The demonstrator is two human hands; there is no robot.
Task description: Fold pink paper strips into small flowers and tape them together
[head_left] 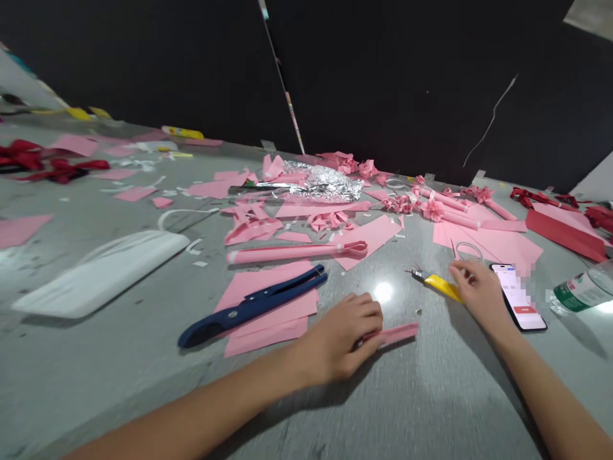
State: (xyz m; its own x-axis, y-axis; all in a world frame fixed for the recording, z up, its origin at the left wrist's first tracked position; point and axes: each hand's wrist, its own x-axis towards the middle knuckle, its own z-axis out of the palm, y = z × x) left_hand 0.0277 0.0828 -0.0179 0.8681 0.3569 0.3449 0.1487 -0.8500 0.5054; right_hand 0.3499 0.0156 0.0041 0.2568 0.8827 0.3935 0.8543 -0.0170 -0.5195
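Observation:
My left hand (342,335) rests on the grey table with its fingers curled round a small rolled pink paper piece (397,333) that sticks out to the right. My right hand (479,291) lies further right and grips the rear end of a yellow utility knife (438,283), whose tip points left. A phone (520,297) with a lit screen lies just right of that hand. A thin clear ring (468,248) sits behind it on pink paper.
Blue-handled pliers (253,305) lie on pink sheets (268,313) to the left. Behind are a long pink paper roll (297,252), crumpled foil (325,184), paper flowers (433,207), a white bag (103,271), red paper (565,233) and a water bottle (582,289).

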